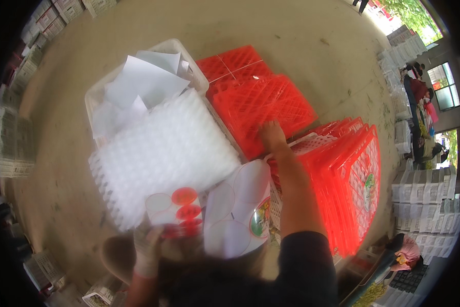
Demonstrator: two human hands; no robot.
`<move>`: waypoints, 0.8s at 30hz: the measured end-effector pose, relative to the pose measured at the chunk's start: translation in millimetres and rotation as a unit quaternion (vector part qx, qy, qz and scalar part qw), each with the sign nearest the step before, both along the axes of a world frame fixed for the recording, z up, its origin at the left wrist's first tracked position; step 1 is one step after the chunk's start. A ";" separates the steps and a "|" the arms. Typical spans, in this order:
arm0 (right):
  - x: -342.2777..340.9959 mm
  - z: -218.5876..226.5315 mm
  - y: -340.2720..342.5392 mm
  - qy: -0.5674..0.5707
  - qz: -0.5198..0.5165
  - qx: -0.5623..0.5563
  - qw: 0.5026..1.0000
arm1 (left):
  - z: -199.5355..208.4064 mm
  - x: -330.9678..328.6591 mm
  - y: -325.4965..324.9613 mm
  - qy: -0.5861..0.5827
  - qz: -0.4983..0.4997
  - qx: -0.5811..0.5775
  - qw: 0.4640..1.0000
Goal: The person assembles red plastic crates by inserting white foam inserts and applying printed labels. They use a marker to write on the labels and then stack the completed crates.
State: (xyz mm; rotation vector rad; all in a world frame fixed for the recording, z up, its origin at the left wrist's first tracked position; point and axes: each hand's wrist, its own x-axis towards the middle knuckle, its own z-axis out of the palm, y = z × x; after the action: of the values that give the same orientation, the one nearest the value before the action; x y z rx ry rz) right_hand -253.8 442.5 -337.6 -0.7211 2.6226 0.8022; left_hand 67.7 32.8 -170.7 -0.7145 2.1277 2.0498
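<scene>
My right hand (272, 136) reaches forward to a pile of flat red lattice panels (283, 100), its fingers bent over the near part of the top one. My left hand (147, 250), in a pale glove, is low in the view, closed at the lower left edge of a white sheet (160, 202) with red round patches. The sheet is blurred. To its right a larger white printed sheet (233, 204) with round outlines and a green picture lies close to my body. A thick stack of white dimpled foam sheets (168, 148) lies just beyond both.
A white plastic bin (94, 110) holds loose white paper sheets (143, 77). Red lattice crates (342, 179) stand nested at the right. Stacked white crates line the left wall (12, 138) and right side (419, 204). Other people (406, 253) sit along the right.
</scene>
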 end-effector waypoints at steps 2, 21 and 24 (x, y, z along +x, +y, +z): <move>-5.8 21.0 1.7 0.040 0.015 -0.055 0.998 | 5.9 -6.5 2.5 0.003 0.005 0.007 1.000; 184.0 282.4 -310.9 -0.072 0.260 -0.438 0.857 | 1.4 88.2 -46.2 0.083 -0.296 0.288 0.907; 210.6 245.7 -344.8 -0.066 0.272 -0.442 0.852 | 20.3 95.0 -51.4 0.133 -0.282 0.292 0.904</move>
State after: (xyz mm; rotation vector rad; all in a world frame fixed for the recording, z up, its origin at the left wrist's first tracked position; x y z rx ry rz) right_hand -43.2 97.7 -91.9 -1.7208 2.5838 -0.4410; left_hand 162.7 -18.6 -150.4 0.2487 1.4127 2.3064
